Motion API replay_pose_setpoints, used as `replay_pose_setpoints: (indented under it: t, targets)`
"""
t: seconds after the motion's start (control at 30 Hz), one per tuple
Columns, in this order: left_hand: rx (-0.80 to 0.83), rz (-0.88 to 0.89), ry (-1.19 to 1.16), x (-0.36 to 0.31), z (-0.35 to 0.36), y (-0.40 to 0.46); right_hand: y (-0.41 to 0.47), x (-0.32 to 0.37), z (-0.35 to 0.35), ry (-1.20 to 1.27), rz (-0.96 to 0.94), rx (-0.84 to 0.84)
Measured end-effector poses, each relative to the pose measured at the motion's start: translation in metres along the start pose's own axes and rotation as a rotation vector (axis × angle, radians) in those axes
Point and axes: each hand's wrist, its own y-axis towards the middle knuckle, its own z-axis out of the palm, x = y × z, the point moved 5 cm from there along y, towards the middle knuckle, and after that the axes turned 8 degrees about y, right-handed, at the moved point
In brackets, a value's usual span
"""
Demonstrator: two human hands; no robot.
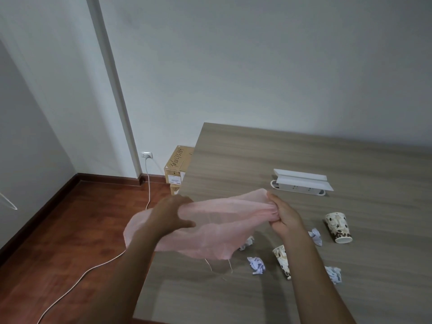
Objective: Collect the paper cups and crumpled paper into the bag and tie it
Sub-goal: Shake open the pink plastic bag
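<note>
A pale grey wall [257,66] rose behind everything, meeting a reddish wooden floor [58,242] on the left, where a white cable [93,268] trailed from a wall socket [146,155]. The wood-grain counter [304,155] filled the right and lower part of the view, with stacked cardboard boxes [176,168] standing on the floor against its far left corner. Over the counter's left edge a thin pink bag [210,232] was held up in the air, spread between both hands, its lower part sagging down toward the counter. The left hand [171,215] had its grip closed on the bag's left side, fingers curled into the plastic. The right hand [284,216] gripped the bunched right end of the bag, thumb and fingers pinched together on gathered folds. A white power strip with a flat white piece lying across it [301,181] sat farther back on the counter. Two patterned paper cups lay tipped over on the counter: one cup [339,228] to the right of the right hand, another cup [282,258] partly hidden by the right forearm. Four pieces of crumpled paper lay scattered near them: one wad [257,265] left of the nearer cup, a second wad [247,243] partly beneath the bag's edge, a third wad [316,237] between the cups, and a fourth wad [334,274] at the near right.
</note>
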Motion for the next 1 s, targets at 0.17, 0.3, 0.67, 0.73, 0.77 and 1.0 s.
replay_pose_setpoints:
  t: [0.17,0.3,0.67,0.73,0.77,1.0]
  targets:
    - [-0.147,-0.149,-0.116,-0.012,-0.014,0.015,-0.029,0.03,0.002,-0.45,-0.496,-0.309]
    - [-0.178,-0.216,-0.226,-0.021,-0.042,0.027,-0.106,0.033,0.073,-0.512,-1.043,0.175]
    - [-0.351,-0.543,-0.258,0.057,-0.1,0.013,-0.001,-0.074,0.031,-2.295,-0.172,0.286]
    - [-0.336,-0.575,-0.283,0.076,-0.1,0.006,-0.002,-0.061,0.03,-2.426,-0.194,0.208]
    - [-0.319,-0.579,-0.276,0.08,-0.097,0.005,-0.005,-0.058,0.031,-2.484,-0.194,0.173]
    - [-0.254,-0.603,-0.187,0.089,-0.075,0.007,-0.019,-0.091,0.046,-2.584,-0.339,0.457]
